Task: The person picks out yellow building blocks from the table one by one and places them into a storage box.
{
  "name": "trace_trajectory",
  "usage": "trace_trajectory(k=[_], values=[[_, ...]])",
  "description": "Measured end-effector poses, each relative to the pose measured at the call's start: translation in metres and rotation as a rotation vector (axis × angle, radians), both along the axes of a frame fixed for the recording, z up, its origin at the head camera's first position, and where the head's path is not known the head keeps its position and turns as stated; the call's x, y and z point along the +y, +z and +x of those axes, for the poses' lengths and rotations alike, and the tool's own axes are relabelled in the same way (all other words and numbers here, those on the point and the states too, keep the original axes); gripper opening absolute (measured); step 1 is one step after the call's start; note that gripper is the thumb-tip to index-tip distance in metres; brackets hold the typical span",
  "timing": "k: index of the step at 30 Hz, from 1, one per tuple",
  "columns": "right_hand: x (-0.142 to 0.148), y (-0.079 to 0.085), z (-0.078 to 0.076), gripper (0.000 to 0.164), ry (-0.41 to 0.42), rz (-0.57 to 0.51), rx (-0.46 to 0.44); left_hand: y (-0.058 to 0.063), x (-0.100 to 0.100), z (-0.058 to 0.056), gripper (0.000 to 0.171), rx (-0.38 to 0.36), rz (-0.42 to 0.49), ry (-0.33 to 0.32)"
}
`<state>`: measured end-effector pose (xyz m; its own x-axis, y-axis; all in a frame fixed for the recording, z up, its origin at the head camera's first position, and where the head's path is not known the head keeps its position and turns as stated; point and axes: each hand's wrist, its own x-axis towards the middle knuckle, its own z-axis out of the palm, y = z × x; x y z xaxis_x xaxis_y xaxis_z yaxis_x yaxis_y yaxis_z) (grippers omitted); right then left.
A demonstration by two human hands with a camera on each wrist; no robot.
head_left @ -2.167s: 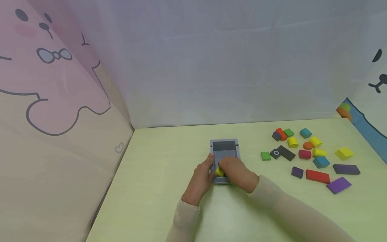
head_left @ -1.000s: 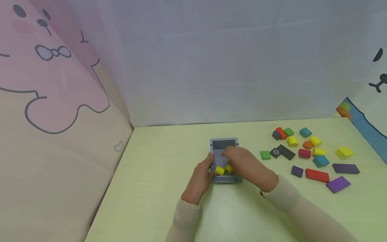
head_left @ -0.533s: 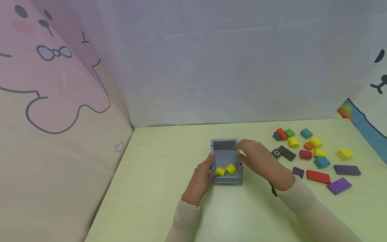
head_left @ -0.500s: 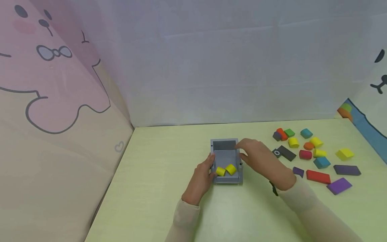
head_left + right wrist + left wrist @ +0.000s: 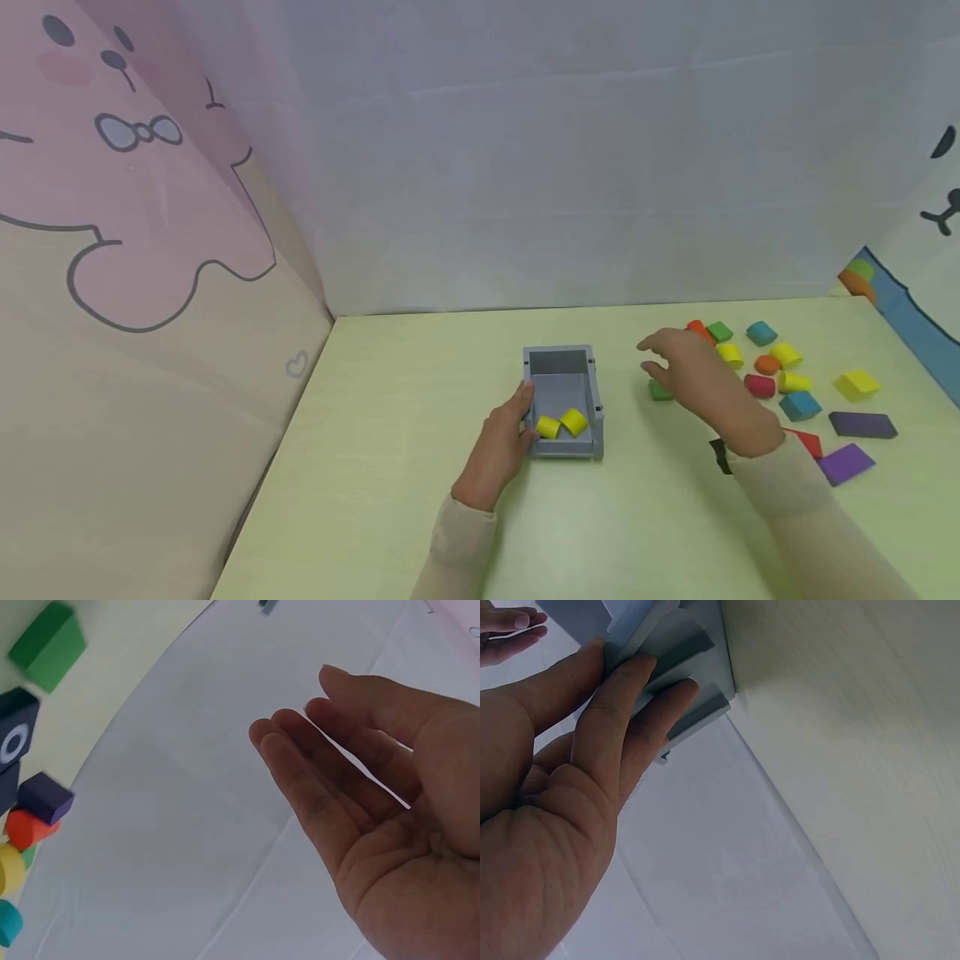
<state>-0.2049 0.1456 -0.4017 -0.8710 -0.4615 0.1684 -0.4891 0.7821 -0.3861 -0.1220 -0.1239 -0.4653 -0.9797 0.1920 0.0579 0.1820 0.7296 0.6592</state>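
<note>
A small grey open-topped box (image 5: 561,390) stands on the table with two yellow blocks, a cylinder-like one (image 5: 548,428) and a curved one (image 5: 574,422), lying at its near end. Its left wall is gripped by my left hand (image 5: 491,450); in the left wrist view the fingers (image 5: 604,712) lie against the ridged outer side. My right hand (image 5: 701,387) hovers right of the box, with bent, parted fingers and nothing between them. Beneath it shows a green block (image 5: 661,391). In the right wrist view the palm (image 5: 420,885) is bare.
Many coloured blocks lie on the right of the table (image 5: 375,467), among them a purple block (image 5: 847,463), a blue block (image 5: 800,406) and a yellow block (image 5: 857,385). My right hand and sleeve hide some. A cloth backdrop (image 5: 570,167) rises behind the table.
My right hand has let go of the yellow pieces, left the box and moved right toward the scattered blocks. My left hand has stayed on the box's left side.
</note>
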Motion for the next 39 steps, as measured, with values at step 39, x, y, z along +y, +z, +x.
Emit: trace_trajectory(k=[39], values=[[0.078,-0.046,-0.033,0.037,-0.284,-0.005,-0.063,0.001,0.002,0.000,0.072,-0.012,-0.013,0.017]])
